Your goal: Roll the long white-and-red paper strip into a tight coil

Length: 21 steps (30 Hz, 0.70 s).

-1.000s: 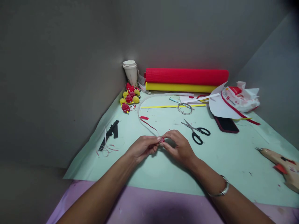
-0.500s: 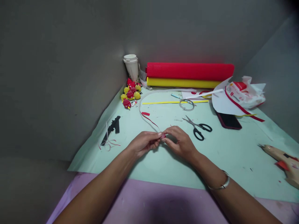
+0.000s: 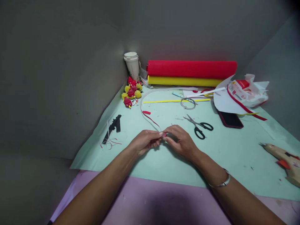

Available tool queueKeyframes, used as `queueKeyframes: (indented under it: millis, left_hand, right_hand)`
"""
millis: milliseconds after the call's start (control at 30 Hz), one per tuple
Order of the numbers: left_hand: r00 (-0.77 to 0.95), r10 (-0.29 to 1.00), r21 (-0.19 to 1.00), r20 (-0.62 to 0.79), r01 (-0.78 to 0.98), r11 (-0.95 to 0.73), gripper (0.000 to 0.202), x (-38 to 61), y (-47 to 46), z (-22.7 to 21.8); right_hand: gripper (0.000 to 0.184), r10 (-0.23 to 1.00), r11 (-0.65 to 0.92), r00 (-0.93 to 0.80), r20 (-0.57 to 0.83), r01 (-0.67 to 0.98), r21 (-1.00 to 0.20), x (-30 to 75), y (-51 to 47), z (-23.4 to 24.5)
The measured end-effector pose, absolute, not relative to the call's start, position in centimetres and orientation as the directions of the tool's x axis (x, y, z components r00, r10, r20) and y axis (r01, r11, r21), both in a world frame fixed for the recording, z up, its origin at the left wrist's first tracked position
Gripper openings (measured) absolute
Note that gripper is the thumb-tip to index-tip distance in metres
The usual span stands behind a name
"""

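My left hand (image 3: 145, 143) and my right hand (image 3: 180, 141) meet over the pale green mat (image 3: 220, 153), fingertips pinched together on a small red paper coil (image 3: 163, 135). A long strip (image 3: 146, 107), red on one side and white on the other, runs from the coil up and back in an arc toward the far edge. A silver bangle (image 3: 222, 182) sits on my right wrist. Black-handled scissors (image 3: 199, 126) lie just right of my hands.
At the back stand a paper cup (image 3: 131, 65), a red roll (image 3: 191, 69) on a yellow roll (image 3: 185, 82), and several red and yellow paper balls (image 3: 130, 92). A wire ring (image 3: 187, 103), dark phone (image 3: 230, 119), crumpled packet (image 3: 246, 92), glue gun (image 3: 282, 157) and black scraps (image 3: 113, 127) lie around.
My hands stay pinched on the coil, with only small finger shifts. The view has tilted down slightly, so everything sits a little higher in the picture.
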State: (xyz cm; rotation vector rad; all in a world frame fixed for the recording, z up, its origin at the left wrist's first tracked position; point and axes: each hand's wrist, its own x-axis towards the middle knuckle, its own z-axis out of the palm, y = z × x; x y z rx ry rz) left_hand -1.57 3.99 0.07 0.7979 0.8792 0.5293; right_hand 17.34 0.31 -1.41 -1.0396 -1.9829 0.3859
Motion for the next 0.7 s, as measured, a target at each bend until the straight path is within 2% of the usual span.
queueKeyframes:
  millis: [367,567,700]
  left_hand:
    - [0.539,0.706,0.802,-0.459,-0.090,0.590,0.027,-1.48,3.94,0.22]
    - [0.508,0.745,0.823,-0.433,-0.115,0.557,0.028,-1.24,3.86,0.23]
    - [0.515,0.747,0.834,-0.422,-0.103,0.542,0.026,-1.22,3.80,0.24]
  right_hand:
    - [0.013,0.783,0.614,-0.308,0.540,0.525,-0.589,17.33,0.29,-1.33]
    - [0.022,0.784,0.569,-0.190,0.590,0.602,-0.561,16.72,0.17,-1.90]
    - [0.015,0.800,0.545,-0.179,0.573,0.617,-0.567,16.62,0.17,-2.00]
